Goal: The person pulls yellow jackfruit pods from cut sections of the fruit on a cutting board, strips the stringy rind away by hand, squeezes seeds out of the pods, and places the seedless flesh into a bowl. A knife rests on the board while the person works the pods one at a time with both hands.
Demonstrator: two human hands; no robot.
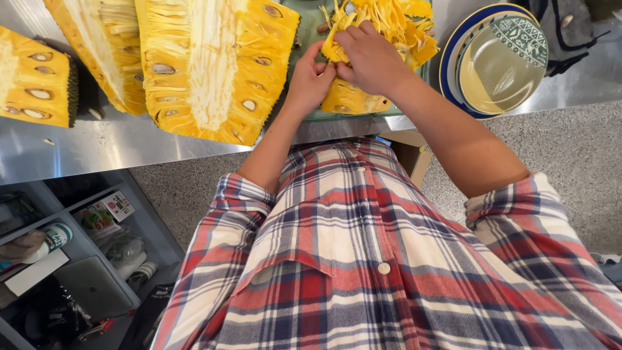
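A pile of yellow jackfruit flesh (382, 19) lies on a green tray (353, 115) at the edge of a steel counter. My left hand (310, 83) and my right hand (370, 59) meet over the pile, both pinching the same yellow fruit piece (332, 46). My right hand lies on top of the pile, fingers curled. A second lump of flesh (350, 100) sits under my right wrist. My forearms reach from plaid shirt sleeves.
A large cut jackfruit half (207, 65) lies left of the tray, with more cut sections (35, 78) further left. Stacked plates (495, 58) stand at the right. The steel counter (78, 146) has shelves (78, 259) with clutter below.
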